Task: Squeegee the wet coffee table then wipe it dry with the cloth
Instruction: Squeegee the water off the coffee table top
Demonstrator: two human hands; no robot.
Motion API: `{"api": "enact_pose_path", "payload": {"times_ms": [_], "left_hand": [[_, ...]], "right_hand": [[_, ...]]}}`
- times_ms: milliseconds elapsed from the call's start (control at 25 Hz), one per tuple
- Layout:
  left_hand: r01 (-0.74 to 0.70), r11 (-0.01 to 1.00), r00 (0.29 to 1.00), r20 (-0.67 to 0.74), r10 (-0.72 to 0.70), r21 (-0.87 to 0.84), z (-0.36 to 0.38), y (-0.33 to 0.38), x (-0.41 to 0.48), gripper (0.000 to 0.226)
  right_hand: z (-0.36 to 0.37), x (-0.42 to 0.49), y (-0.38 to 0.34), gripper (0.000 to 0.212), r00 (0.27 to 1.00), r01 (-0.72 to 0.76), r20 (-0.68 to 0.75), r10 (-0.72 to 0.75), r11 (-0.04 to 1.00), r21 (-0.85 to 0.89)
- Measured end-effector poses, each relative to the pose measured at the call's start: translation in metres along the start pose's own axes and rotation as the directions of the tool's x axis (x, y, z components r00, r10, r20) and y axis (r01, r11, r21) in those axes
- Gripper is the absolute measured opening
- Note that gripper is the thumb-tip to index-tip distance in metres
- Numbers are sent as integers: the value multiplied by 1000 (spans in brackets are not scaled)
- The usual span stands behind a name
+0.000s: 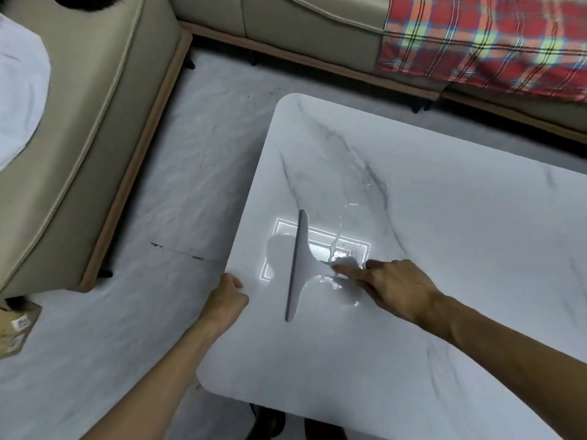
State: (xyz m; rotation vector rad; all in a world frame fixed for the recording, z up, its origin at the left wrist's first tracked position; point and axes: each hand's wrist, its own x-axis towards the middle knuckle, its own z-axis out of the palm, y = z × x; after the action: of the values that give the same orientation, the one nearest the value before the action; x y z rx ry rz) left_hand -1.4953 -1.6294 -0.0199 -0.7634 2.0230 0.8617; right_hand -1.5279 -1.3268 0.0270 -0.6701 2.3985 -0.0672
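A white marble coffee table (444, 249) fills the right half of the head view. A grey squeegee (301, 265) lies on it near the left edge, blade running front to back. My right hand (394, 287) is closed around the squeegee's handle. A streak of water (333, 249) glints just right of the blade, over a bright reflection of a ceiling light. My left hand (227, 300) grips the table's left edge, fingers curled under it. No cloth is in view.
A beige sofa (79, 138) stands to the left and along the back. A red plaid blanket (476, 39) hangs over it at the top right. A cardboard box (16, 328) sits on the marble-patterned floor (178, 173) at the far left.
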Motion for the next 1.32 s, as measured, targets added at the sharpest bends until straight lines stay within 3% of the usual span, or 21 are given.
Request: {"api": "enact_pose_path", "payload": {"times_ms": [120, 200, 360, 520, 760, 1000, 1160, 1320], "left_hand": [[-30, 1000, 999, 24, 30, -1, 4, -5, -5, 27], [-52, 998, 998, -40, 50, -44, -1, -12, -6, 25], [-86, 989, 987, -147, 68, -118, -17, -43, -11, 18], [-90, 992, 984, -161, 75, -86, -26, -77, -15, 18], [-31, 998, 998, 50, 33, -53, -3, -105, -19, 29], [-27, 996, 999, -28, 24, -86, 4, -110, -20, 29], [-11, 980, 976, -216, -33, -197, -9, -122, -24, 27], [7, 988, 969, -245, -44, -152, -14, -133, -29, 26]], "right_hand": [[-5, -43, 20, 47, 991, -131, 10, 132, 991, -36], [-6, -52, 5, 50, 989, -144, -22, 143, 989, -42], [4, -9, -91, 45, 999, 29, -47, -24, 994, 110], [37, 32, -167, 44, 991, 134, -27, -133, 990, 36], [63, -25, -103, 42, 995, 25, -96, -18, 997, 69], [54, -86, -72, 44, 988, -129, -89, 125, 991, -40], [56, -36, -145, 47, 997, 72, -29, -70, 994, 79], [79, 7, -214, 57, 966, 257, 21, -256, 965, -59]]}}
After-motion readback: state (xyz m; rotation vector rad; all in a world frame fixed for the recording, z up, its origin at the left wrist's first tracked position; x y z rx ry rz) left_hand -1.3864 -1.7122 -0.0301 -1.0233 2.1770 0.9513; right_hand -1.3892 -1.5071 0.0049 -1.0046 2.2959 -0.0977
